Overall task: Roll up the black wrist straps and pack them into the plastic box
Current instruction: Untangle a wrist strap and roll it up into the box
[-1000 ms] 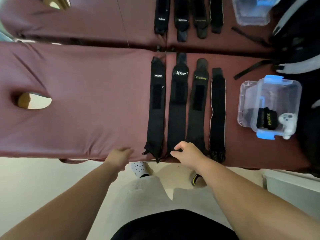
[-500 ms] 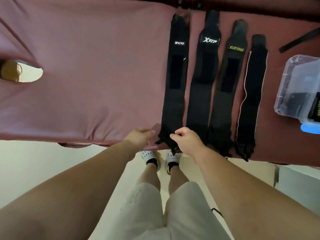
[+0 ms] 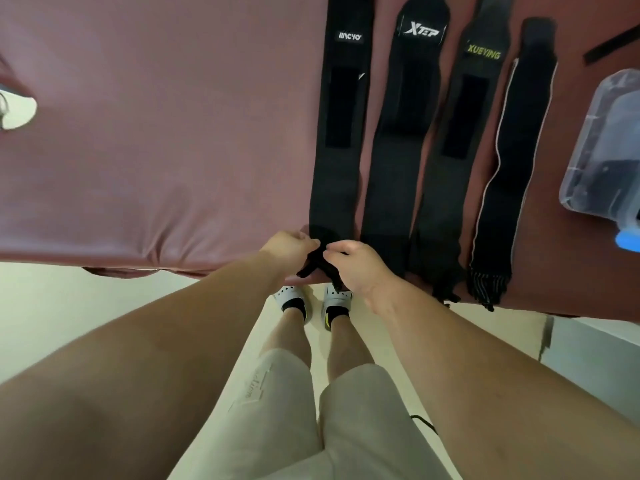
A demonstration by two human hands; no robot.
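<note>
- Four long black fabric wrist straps are lying flat side by side on the maroon padded massage bed. Each is running lengthwise from 12 o'clock toward 6 o'clock, with its near end reaching the bed's front edge.
- The leftmost black strap with the white "IINCYO" label is lying at the 9 o'clock side of the row. Its near end is bunching between the two grips at the bed's edge.
- The left grip is curling its fingers and pinching that end from the 9 o'clock side.
- The right grip is pinching the same end from the 3 o'clock side with thumb and forefinger. The two grips are almost touching.
- Toward 3 o'clock, three more straps are lying in turn:
  - the black strap with the white "XTEP" label
  - the black strap with the yellow "XUEYING" label
  - the plain black strap with pale edge trim and a fringed end
- The clear plastic box with a blue latch is sitting on the bed at the 3 o'clock edge of view, well apart from both grips. Something dark is showing through its wall, too blurred to identify.
- A thin loose black strip is lying at 2 o'clock, beyond the box.
- An oval hole in the bed is showing at 9 o'clock.
- White shoes are standing on the pale floor at 6 o'clock, below the bed's edge.
</note>
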